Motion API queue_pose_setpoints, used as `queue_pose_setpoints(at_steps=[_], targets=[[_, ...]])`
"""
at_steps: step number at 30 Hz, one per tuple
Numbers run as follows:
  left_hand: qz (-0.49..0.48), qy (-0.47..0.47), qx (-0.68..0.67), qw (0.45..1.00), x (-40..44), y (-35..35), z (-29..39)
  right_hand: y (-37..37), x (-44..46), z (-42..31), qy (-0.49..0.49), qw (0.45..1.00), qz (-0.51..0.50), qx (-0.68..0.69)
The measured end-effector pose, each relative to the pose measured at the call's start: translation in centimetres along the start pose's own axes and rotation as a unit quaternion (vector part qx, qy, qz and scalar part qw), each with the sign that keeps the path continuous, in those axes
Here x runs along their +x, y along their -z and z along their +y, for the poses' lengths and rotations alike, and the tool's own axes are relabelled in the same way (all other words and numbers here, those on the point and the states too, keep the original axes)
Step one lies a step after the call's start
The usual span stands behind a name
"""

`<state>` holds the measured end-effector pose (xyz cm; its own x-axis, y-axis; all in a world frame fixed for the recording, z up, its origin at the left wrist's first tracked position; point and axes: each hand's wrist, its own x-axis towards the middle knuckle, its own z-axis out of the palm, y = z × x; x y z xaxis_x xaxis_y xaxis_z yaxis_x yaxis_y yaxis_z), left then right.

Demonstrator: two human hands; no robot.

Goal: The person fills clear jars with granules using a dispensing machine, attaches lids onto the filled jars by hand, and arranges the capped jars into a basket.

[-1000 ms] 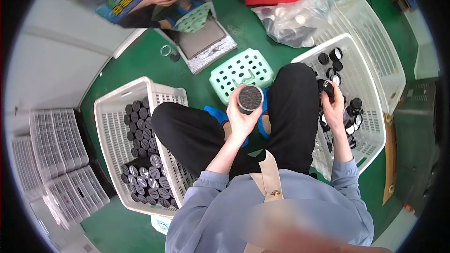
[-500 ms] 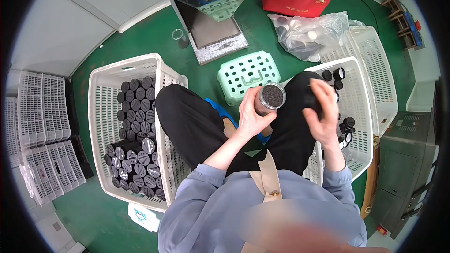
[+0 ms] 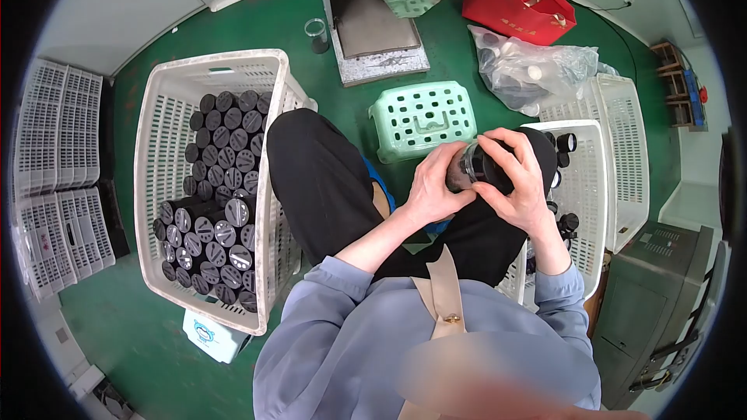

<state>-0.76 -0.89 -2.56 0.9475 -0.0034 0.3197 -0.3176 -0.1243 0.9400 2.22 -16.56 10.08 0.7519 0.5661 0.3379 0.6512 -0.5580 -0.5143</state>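
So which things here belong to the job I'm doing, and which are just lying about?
Seemingly part of the job:
the held jar
the black lid on its mouth
the basket of black-topped jars
the basket of loose lids

Apparently just lying about:
the red bag
the green stool

Unclear: the clear plastic bag.

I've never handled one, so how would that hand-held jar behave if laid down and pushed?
The jar would probably roll, since its wall curves round. It may feel slippery, as it looks smooth and shiny. It seems stiff: no dent shows beside the left hand.
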Motion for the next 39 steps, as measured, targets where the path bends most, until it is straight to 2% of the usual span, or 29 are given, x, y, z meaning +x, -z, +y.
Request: queue_pose_setpoints(at_steps=[8,15,18,21,23,24,28,32,35,36,39], targets=[[0.002,-0.018,0.006,1.000,-0.1,-0.1,-0.1,-1.4,-0.4,0.0,-0.008,0.999,-0.031,0.000],[0.001,0.004,0.010,1.000,-0.4,-0.1,-0.1,-3.0,-1.2,-0.8,-0.054,0.998,0.010,-0.024],[-0.028,0.003,0.016,0.999,-0.1,0.0,0.2,-1.3,-0.3,-1.1,-0.033,0.999,0.003,-0.014],[-0.037,-0.003,0.006,0.999,0.1,0.0,0.8,-1.5,0.3,-1.8,-0.062,0.998,0.028,0.018],[-0.023,-0.017,-0.015,0.999,0.2,0.0,1.0,-2.6,-0.1,-1.6,-0.052,0.996,0.064,-0.021],[-0.053,-0.003,-0.037,0.998,0.2,0.2,1.0,-3.1,-0.1,-1.4,-0.044,0.995,0.089,-0.016],[-0.167,0.041,-0.129,0.977,0.2,1.5,1.0,-2.5,0.4,-1.1,0.034,0.997,0.063,0.040],[-0.277,0.106,-0.243,0.924,0.4,2.1,2.0,-1.0,1.1,-1.3,0.107,0.988,-0.001,0.109],[-0.332,0.131,-0.303,0.883,0.1,2.2,1.7,-0.8,1.0,-1.7,0.115,0.984,-0.015,0.132],[-0.338,0.126,-0.282,0.889,0.3,2.5,1.9,-0.9,0.9,-1.8,0.116,0.985,-0.009,0.131],[-0.204,0.050,-0.121,0.970,0.3,1.9,1.6,-2.1,0.0,-1.7,0.058,0.994,0.073,0.061]])
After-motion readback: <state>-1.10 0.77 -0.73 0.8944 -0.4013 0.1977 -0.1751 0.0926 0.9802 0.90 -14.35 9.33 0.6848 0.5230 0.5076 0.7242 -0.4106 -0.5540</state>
